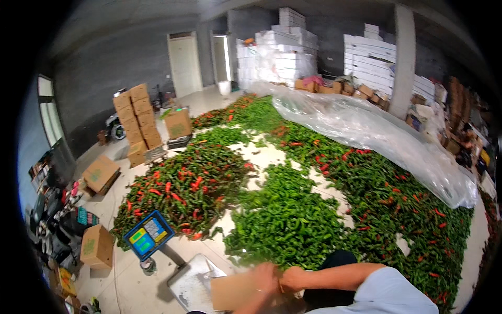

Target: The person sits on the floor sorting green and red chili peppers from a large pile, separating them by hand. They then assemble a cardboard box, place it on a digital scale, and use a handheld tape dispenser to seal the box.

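Observation:
A brown cardboard box [230, 292] is in front of me at the lower edge, beside the metal platform of a scale [186, 285]. My left hand [265, 280] is over the box, smeared by motion, so its fingers cannot be read. Close to it on the right, my right hand [294, 279] is closed at the far right edge of the box; what its fingers hold is hidden. The scale's blue-framed display [149, 235] stands up on a post to the left. Just beyond my hands lies a heap of green peppers [285, 222].
Mixed red and dark green peppers [180, 183] are heaped at left, with more [397, 209] along the right. Clear plastic sheeting [361, 125] covers the far right pile. Stacked cartons [137, 118] and a single carton [97, 247] stand left. White boxes [285, 52] and a pillar [405, 63] are behind.

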Available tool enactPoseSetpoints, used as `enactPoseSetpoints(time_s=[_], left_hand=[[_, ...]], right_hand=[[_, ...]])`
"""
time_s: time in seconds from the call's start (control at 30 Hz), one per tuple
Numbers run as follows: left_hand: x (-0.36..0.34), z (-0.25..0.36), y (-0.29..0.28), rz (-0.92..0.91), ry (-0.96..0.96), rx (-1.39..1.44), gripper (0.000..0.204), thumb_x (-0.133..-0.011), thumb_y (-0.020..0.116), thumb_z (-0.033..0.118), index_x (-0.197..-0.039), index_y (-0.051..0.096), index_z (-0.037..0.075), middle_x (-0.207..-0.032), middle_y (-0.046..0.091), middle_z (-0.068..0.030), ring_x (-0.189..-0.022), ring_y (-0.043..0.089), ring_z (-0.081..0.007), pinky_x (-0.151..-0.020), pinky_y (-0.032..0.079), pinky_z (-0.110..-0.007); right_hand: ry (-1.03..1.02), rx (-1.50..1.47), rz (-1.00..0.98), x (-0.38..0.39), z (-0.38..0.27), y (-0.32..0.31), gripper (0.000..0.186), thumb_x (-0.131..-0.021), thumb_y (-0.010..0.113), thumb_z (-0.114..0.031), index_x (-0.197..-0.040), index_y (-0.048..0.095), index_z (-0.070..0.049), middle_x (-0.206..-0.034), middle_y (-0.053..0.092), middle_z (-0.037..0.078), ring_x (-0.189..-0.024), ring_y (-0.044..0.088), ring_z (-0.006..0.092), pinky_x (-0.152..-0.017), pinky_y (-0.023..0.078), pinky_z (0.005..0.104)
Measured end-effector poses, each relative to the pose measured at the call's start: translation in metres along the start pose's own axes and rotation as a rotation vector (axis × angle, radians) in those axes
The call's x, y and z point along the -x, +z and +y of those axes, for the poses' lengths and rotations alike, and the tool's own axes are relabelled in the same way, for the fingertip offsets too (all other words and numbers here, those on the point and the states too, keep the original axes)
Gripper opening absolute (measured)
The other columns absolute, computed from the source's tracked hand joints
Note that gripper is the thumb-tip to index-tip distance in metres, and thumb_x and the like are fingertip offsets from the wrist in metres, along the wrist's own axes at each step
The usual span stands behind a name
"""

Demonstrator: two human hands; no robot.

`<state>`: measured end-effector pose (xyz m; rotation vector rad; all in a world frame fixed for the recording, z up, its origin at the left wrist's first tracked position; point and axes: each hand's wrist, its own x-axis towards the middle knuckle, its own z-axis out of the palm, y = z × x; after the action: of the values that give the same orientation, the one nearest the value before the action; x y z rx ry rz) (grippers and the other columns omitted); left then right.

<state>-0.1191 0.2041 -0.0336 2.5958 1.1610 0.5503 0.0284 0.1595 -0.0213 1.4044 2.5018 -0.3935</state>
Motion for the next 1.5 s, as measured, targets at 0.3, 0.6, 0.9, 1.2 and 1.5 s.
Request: enactPoseSetpoints(time_s=[0.3,0.6,0.9,1.2,1.5], left_hand=[[0.004,-0.017,0.013,0.002,-0.034,0.071,0.033,-0.061,0.064,0.017,-0.093,0.058,0.016,-0.102,0.052,-0.0042,-0.101,0.045,-0.0242,-0.095,0.025,-0.044],[0.011,-0.018,-0.002,0.032,0.005,0.234,0.036,-0.059,0.059,0.017,-0.095,0.057,0.013,-0.097,0.052,-0.0065,-0.100,0.045,-0.0261,-0.092,0.025,-0.039],[0.003,-0.012,0.004,0.095,0.040,0.301,0.032,-0.063,0.056,0.019,-0.094,0.054,0.009,-0.097,0.053,-0.0079,-0.098,0.046,-0.0270,-0.090,0.026,-0.039],[0.018,-0.022,0.002,0.118,0.039,0.351,0.039,-0.065,0.053,0.029,-0.098,0.054,0.007,-0.094,0.055,-0.0102,-0.092,0.048,-0.0293,-0.089,0.028,-0.039],[0.032,-0.028,-0.003,0.057,-0.014,0.375,0.040,-0.072,0.057,0.024,-0.107,0.054,0.005,-0.100,0.057,-0.0162,-0.094,0.051,-0.0337,-0.084,0.036,-0.044]], right_hand=[[0.105,0.027,0.003,-0.025,-0.026,0.015,0.017,-0.072,0.054,-0.017,-0.076,0.068,-0.009,-0.073,0.065,0.013,-0.066,0.064,0.0278,-0.053,0.048,0.0451],[0.319,-0.055,-0.119,-0.023,-0.053,-0.026,0.020,-0.069,0.064,-0.023,-0.086,0.069,-0.014,-0.082,0.067,0.002,-0.076,0.064,0.0237,-0.059,0.052,0.0440],[0.311,0.103,-0.193,-0.034,-0.047,-0.004,0.030,-0.071,0.064,-0.027,-0.096,0.066,-0.012,-0.095,0.064,0.004,-0.085,0.062,0.0261,-0.064,0.051,0.0450],[0.272,0.242,-0.179,-0.031,-0.061,-0.004,0.022,-0.073,0.061,-0.024,-0.091,0.068,-0.015,-0.090,0.065,0.001,-0.083,0.062,0.0241,-0.062,0.049,0.0409],[0.313,0.119,0.066,0.011,-0.064,-0.031,0.016,-0.063,0.063,-0.027,-0.069,0.066,-0.013,-0.070,0.064,0.008,-0.068,0.062,0.0232,-0.055,0.047,0.0371]])
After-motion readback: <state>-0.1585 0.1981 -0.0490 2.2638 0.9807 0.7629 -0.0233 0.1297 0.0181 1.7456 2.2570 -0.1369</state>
